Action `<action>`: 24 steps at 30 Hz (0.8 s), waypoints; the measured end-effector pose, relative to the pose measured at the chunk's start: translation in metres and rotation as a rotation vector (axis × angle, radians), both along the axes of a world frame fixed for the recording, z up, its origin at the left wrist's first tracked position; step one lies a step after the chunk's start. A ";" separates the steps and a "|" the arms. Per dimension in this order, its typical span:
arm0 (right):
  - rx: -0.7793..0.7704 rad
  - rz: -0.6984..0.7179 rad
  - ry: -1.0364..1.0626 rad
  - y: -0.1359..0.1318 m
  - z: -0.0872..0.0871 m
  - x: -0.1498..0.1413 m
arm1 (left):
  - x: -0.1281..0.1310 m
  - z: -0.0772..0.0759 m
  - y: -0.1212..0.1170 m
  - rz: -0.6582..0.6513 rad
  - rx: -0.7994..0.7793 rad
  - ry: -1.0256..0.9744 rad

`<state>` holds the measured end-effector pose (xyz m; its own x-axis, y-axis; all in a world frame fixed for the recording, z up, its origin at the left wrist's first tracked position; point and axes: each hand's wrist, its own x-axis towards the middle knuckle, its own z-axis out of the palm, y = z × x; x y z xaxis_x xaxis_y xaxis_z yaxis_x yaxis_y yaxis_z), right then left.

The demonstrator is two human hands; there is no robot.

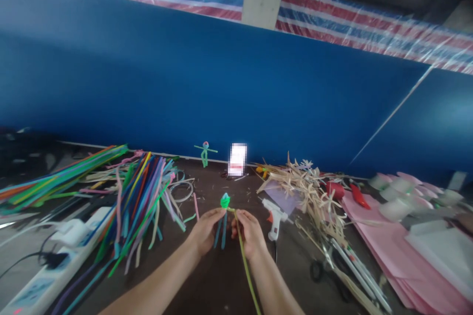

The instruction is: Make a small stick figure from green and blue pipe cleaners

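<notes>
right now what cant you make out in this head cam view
In the head view:
The pipe-cleaner figure: its strand ends are hidden by the left hand and right hand.
The white card: blurred, so any print is unreadable.
The small figure: too small to show how it is twisted.
The power strip: cut off by the bottom edge.

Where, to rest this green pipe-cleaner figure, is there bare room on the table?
Bare brown tabletop lies beyond your left hand and right hand, between the multicoloured pipe cleaners and white hot-glue gun. More lies nearer you, below the hands. Crowded: the left, with a white power strip, and the right, with dried straw and pink paper sheets.
</notes>
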<state>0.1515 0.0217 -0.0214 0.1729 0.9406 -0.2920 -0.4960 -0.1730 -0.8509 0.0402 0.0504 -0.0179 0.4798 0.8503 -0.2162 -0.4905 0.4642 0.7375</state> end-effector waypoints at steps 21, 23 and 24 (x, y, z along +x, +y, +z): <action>0.043 -0.114 -0.194 0.006 -0.007 -0.004 | 0.009 -0.022 0.001 0.242 0.240 0.245; 0.088 -0.159 -0.258 0.007 -0.007 -0.006 | 0.010 -0.023 0.000 0.277 0.281 0.282; 0.112 -0.180 -0.291 0.007 -0.006 -0.006 | 0.010 -0.023 -0.001 0.296 0.289 0.291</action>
<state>0.1450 0.0287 -0.0272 0.3999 0.9107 -0.1033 -0.2439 -0.0029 -0.9698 0.0505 0.0498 -0.0405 0.1643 0.9856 -0.0410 -0.3254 0.0934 0.9409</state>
